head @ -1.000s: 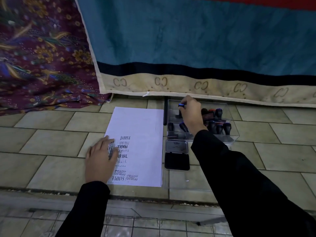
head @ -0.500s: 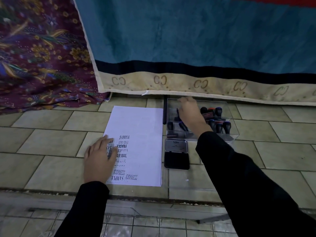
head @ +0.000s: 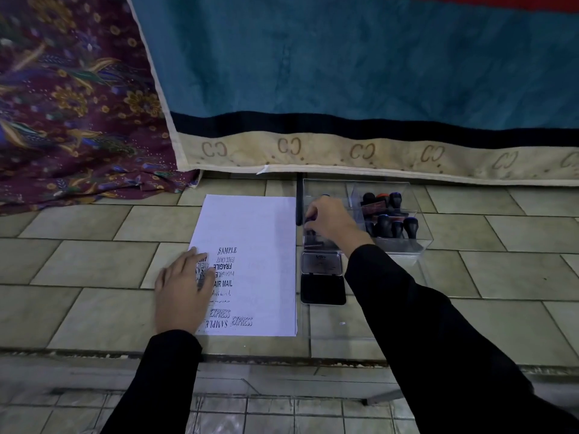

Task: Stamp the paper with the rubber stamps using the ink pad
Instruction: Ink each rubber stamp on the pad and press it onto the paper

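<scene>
A white paper (head: 257,227) with several black stamp prints on its near left part lies on the tiled ledge. My left hand (head: 183,292) rests flat on its left edge, fingers straight. Right of the paper sits an open ink pad (head: 322,289) with its metal lid (head: 321,261) folded back. Behind it stands a clear plastic box (head: 419,245); several dark-handled rubber stamps (head: 391,225) stand in its right compartment. My right hand (head: 332,220) reaches into the left compartment, fingers curled round a dark stamp handle (head: 310,221) that is mostly hidden.
A teal blanket with a beige border (head: 344,73) hangs right behind the box and paper. Maroon patterned cloth (head: 69,104) lies at the back left. The tiled ledge ends at a front edge (head: 250,355), with a lower tiled floor below.
My right hand has come down from the box's back wall toward the front left of the left compartment. The left hand stays on the paper.
</scene>
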Motion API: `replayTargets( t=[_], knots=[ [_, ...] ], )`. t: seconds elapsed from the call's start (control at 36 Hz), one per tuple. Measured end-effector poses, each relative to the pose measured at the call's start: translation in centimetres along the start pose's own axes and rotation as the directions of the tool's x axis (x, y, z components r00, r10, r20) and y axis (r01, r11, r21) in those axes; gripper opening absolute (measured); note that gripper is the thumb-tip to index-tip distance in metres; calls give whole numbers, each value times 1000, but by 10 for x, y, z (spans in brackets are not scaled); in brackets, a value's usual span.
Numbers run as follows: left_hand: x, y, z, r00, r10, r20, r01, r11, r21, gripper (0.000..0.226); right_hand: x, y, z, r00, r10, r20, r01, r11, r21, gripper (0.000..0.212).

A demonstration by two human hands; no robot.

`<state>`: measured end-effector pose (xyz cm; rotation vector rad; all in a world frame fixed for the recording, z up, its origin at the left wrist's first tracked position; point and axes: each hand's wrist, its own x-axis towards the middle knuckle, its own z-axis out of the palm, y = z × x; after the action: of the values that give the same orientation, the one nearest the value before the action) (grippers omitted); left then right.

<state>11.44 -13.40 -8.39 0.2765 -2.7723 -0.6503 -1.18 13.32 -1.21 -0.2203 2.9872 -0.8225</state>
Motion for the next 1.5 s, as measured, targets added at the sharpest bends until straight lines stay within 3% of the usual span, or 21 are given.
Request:
replayTargets(
  t=[0.14,0.22,0.31,0.47,0.64,1.33,1.5],
  knots=[
    [1,-3,2,1000,3,-3,-3,1000,-16,30,-12,3,-13,984,-10,-180,33,992,122,17],
    [1,-3,2,1000,9,-11,-9,1000,-17,29,-32,1,-22,928,-82,-365,154,973,174,18],
    [0,-2,1,1000,8,-9,-8,1000,-14,30,-61,3,-24,873,-168,-458,293,931,217,21],
    [-1,-1,0,1000,2,-9,-2,1000,-21,30,-118,9,-6,870,-252,-423,373,898,232,22],
    [-1,-2,1,1000,6,-6,-6,1000,-20,30,-146,16,8,883,-238,-405,351,907,233,22],
    [-1,-2,2,1000,2,-16,-2,1000,-19,30,-160,5,15,917,-244,-314,323,918,231,24],
    [0,-2,1,1000,0,-9,0,1000,-5,31,-157,-44,35,914,-314,-257,392,846,361,28]
  ],
)
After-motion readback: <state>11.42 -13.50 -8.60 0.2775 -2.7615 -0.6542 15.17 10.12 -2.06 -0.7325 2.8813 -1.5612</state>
